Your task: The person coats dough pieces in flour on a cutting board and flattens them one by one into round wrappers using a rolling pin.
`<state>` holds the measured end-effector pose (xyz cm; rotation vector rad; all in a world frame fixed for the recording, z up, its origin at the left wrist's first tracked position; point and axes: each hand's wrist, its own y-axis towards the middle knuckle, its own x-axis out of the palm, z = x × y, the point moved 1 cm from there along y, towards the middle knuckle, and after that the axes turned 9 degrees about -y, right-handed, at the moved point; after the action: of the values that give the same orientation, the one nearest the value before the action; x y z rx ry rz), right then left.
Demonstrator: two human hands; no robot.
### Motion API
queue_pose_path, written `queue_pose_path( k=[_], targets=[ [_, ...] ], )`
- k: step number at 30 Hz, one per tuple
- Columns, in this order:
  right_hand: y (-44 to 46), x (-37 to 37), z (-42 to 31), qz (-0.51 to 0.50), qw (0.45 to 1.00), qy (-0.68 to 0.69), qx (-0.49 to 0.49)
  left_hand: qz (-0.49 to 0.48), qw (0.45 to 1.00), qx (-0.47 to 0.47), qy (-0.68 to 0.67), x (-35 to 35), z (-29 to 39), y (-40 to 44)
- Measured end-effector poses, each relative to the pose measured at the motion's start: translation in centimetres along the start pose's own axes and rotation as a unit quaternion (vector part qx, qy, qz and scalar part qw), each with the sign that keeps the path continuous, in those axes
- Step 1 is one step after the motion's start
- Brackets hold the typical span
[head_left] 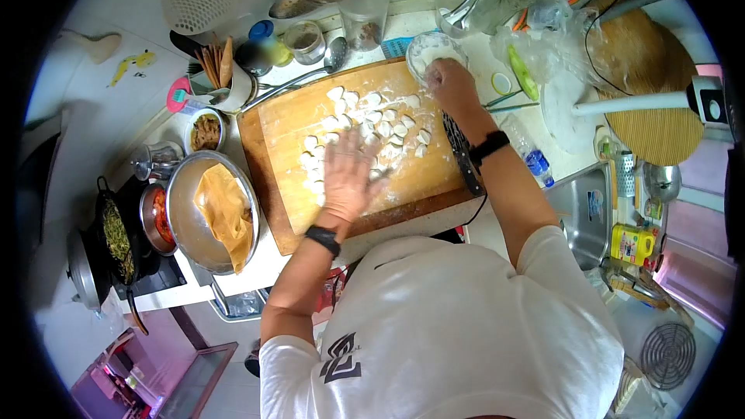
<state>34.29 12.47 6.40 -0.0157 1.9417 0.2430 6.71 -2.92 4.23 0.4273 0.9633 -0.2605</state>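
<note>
Kitchen: pale walls with hanging utensils, and a white tabletop (272, 261) crowded around a wooden board (423, 177).
Board: dusted with white powder, scattered with small white dough pieces (374, 116), mostly across its middle and toward its far edge.
Left hand: spread wide and palm down over the dough pieces (349, 174), blurred; whether it presses on any of them cannot be told.
Right hand: curled at a patterned bowl (458, 48) of white powder beside the board's far right corner; its fingers are partly hidden, so whether it grips anything cannot be told (450, 81).
Left of the board: a metal bowl (182, 221) with a brown cloth (223, 206) hanging over its rim, near a small bowl of brown food (206, 132).
Far left: a black pan (118, 240) of chopped greens.
Right side: a metal sink (582, 206) near a yellow bottle (632, 244).
</note>
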Motion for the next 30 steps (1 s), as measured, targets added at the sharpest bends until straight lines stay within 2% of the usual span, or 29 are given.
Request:
queue_pose_path(
  k=[2, 4, 6, 10, 12, 13, 15, 16, 19, 21, 25, 28, 30],
  targets=[
    [1.8, 1.1, 1.4, 0.007, 1.000, -0.002, 0.013, -0.049, 0.998, 0.028, -0.026, 1.7, 2.1, 0.3],
    [3.7, 2.6, 2.7, 0.013, 1.000, -0.004, 0.020, -0.052, 0.998, 0.031, 0.000, 3.0, 2.1, 0.5],
    [4.9, 3.9, 3.6, -0.062, 0.998, -0.014, 0.012, -0.052, 0.998, 0.016, 0.018, 3.5, 1.8, 0.6],
    [5.3, 4.1, 3.5, -0.084, 0.995, -0.055, -0.019, -0.052, 0.997, 0.027, 0.053, 2.3, 0.3, -0.4],
    [4.1, 1.9, 1.7, -0.004, 1.000, 0.002, 0.002, -0.046, 0.997, 0.011, 0.060, 2.0, -0.5, -1.1],
    [2.8, 0.9, 0.5, -0.007, 1.000, 0.002, 0.003, -0.036, 0.997, -0.001, 0.066, 1.8, -0.9, -1.5],
    [-0.3, -0.5, -2.7, -0.080, 0.961, 0.264, 0.020, -0.025, 0.997, -0.016, 0.070, 1.6, -1.8, -1.9],
    [-1.9, -0.6, -4.0, -0.084, 0.960, 0.265, 0.023, -0.007, 0.997, -0.023, 0.074, 1.5, -2.3, -1.9],
    [-4.9, -0.6, -5.6, -0.107, 0.969, 0.223, -0.024, 0.021, 0.994, -0.032, 0.098, 1.5, -4.1, -1.2],
    [-6.8, 0.9, -3.7, -0.116, 0.988, 0.106, -0.002, 0.066, 0.986, -0.103, 0.118, 1.2, -5.2, -0.4],
    [-11.2, 1.7, -3.2, -0.132, 0.991, 0.011, -0.030, 0.083, 0.974, -0.182, 0.107, 0.4, -6.4, 0.3],
    [-11.7, 2.6, -6.1, -0.076, 0.996, 0.009, -0.055, 0.104, 0.973, -0.176, 0.107, -0.2, -5.2, 0.1],
    [-10.8, 1.4, -9.2, -0.159, 0.984, -0.029, -0.070, 0.118, 0.975, -0.147, 0.117, -1.3, -3.5, -0.5]
  ],
)
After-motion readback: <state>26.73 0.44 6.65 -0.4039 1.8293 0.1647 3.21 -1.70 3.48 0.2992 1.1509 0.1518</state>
